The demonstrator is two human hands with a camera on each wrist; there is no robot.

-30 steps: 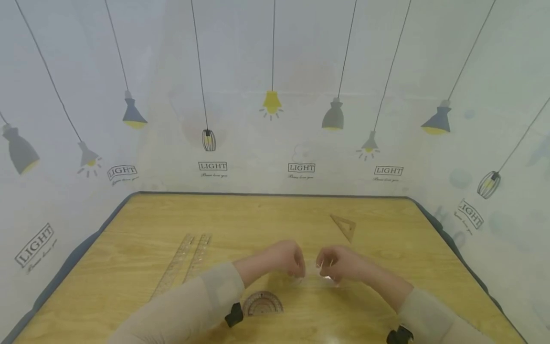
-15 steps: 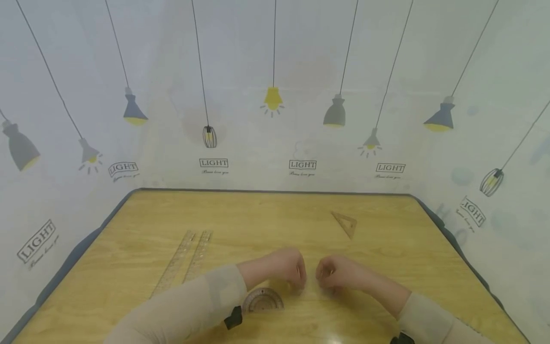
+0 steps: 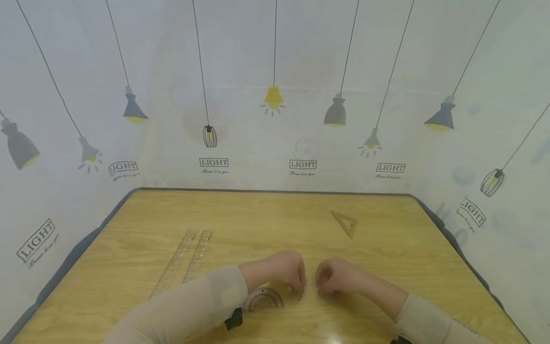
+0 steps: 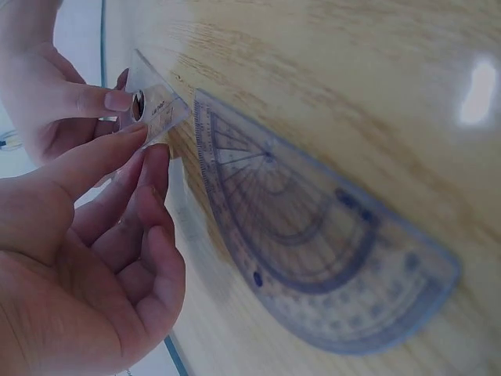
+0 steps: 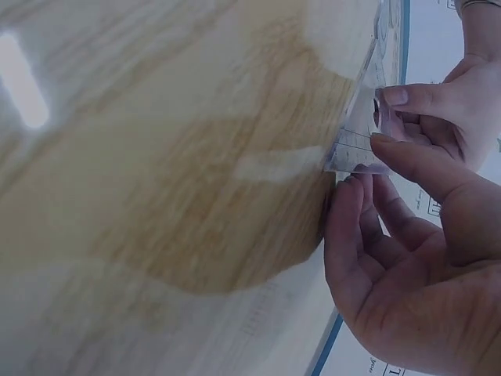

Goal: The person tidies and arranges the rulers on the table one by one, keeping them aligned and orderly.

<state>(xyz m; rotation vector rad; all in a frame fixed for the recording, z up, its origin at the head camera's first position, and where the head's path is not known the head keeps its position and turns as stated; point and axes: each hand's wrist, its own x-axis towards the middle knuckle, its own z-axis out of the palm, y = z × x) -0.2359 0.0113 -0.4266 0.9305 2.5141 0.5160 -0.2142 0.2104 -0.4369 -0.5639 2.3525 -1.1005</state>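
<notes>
A small clear plastic set square (image 4: 163,100) with a round hole is held on edge between my two hands, close over the table. My left hand (image 3: 290,270) pinches one end between thumb and fingers, the thumb flat on its face. At the other end, my right hand (image 3: 339,276) pinches it the same way. In the right wrist view, printed lines show on the set square (image 5: 356,149) beside the right thumb. From the head view, the hands mostly hide it. A clear protractor (image 4: 313,235) lies flat on the table, just left of and nearer than the left hand.
Two clear rulers, one farther left (image 3: 174,263) and one beside it (image 3: 199,253), lie side by side at left, partly behind the left sleeve. Another set square (image 3: 339,218) lies farther back, right of centre. Printed walls stand around the wooden table (image 3: 258,215).
Both hands have come slightly toward the person, with the set square between them. The bright glint under the right hand is gone. Protractor, rulers and far set square stay where they lay.
</notes>
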